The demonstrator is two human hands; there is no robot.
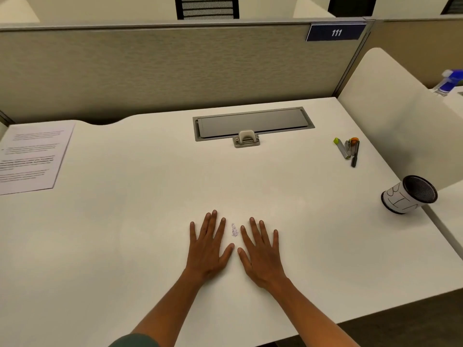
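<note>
desk [150,221] middle open | hole punch [246,139] rear | cup [408,195] right

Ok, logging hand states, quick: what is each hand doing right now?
Left hand: open, flat on the desk, holding nothing.
Right hand: open, flat on the desk, holding nothing; small scraps lie between the hands.

two readable markings are showing
a dark blue plate [335,32] on the partition [175,71] is displaying "111" in white; a mesh cup [400,200] lying on the tabletop [150,196] is wearing a white wrap hand-lettered "bin"; the printed sheet [32,159] is coming out too blurred to read.
</note>
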